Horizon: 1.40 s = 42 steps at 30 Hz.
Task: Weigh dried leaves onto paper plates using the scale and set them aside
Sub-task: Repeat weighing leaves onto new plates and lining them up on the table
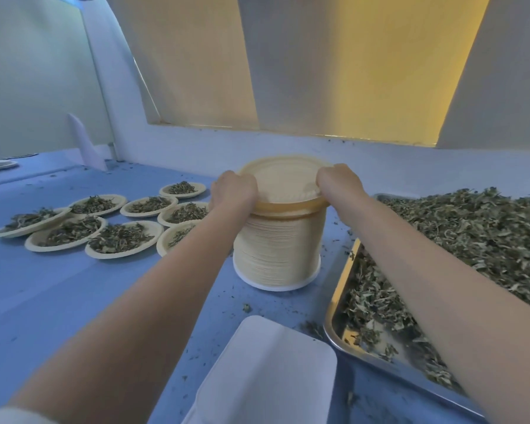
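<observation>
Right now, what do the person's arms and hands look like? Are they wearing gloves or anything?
No gloves. The left hand and right hand are bare, with no rings, watch or bracelets showing. Both forearms are bare too, long and uncovered nearly up to the camera. Only a bit of white sleeve shows at the bottom left corner, on the left arm. No sleeve is visible on the right arm.

Blue table [74, 295] with plates, a tray and a white scale

On it: 8 filled paper plates [120, 240] at left, a tall stack of empty plates [276, 252] in the middle, a metal tray of dried leaves [471, 255] at right, the scale [266, 371] nearest, and scattered leaf crumbs [247, 307].
</observation>
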Tool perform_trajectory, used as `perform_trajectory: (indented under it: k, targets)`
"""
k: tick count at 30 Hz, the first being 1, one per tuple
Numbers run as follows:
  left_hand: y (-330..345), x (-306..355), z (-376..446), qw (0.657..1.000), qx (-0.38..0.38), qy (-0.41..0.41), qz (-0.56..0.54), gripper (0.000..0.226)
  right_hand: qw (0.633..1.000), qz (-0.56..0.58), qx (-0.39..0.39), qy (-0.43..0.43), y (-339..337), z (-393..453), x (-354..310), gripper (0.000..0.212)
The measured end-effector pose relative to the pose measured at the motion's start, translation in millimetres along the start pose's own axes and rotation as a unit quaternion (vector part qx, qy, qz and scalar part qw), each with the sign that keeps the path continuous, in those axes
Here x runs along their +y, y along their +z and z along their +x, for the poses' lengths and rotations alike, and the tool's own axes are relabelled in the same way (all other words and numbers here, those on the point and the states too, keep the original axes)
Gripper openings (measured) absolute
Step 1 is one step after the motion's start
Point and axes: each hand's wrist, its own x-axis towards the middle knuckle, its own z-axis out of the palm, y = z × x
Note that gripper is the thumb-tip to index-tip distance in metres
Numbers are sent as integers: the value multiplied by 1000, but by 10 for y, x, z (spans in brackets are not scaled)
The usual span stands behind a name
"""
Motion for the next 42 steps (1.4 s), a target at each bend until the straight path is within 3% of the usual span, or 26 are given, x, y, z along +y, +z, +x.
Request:
perform_trajectory:
  k: [3, 6, 7, 9, 11, 13, 15, 19, 23, 26, 29, 32, 38, 42]
  targets:
    - [-93, 60, -181, 999, 5, 7, -48, 54, 1000, -4, 5, 4, -81, -115, -16, 46]
    - [-231, 119, -410, 997, 15, 30, -76, 54, 1000, 12, 6, 20, -161, -427, -43, 12]
    - [-282, 118, -498, 996, 16, 34, -82, 53, 1000, 17, 11, 18, -185, -513, -22, 12]
    - [-382, 70, -702, 996, 11, 36, -84, 51, 999, 51, 1, 11, -225, -740, 80, 25]
    - [-458, -64, -922, 997, 1, 36, -66, 50, 996, 92, -7, -13, -209, -1060, 240, 17]
    - [-504, -279, -1160, 999, -3, 34, -36, 44, 992, 115, -27, -36, -156, -1338, 480, 52]
    - [-523, -530, -1363, 999, -14, 27, -34, 35, 992, 115, -34, -26, -58, -1612, 685, 57]
    - [-499, -1017, -1611, 997, -70, -42, 2, 40, 998, 22, -57, -4, 141, -1892, 1032, 4]
    - [-463, -1294, -1751, 990, -104, -89, 46, 41, 964, -252, -72, -41, 279, -1900, 1332, 51]
    - [-454, -1379, -1812, 985, -125, -116, 33, 41, 947, -307, -44, -82, 310, -1940, 1393, 62]
    - [-474, -1380, -1811, 984, -134, -115, -6, 37, 950, -298, -47, -84, 305, -1937, 1383, 68]
    - [-506, -1300, -1776, 989, -101, -102, -19, 20, 964, -247, -59, -83, 263, -1910, 1363, 64]
    - [-553, -1159, -1699, 997, -54, -53, -18, 38, 979, -152, -48, -126, 150, -1837, 1301, 62]
    - [-549, -948, -1738, 997, -60, 23, -36, 6, 984, -108, -50, -135, 78, -1783, 1201, 58]
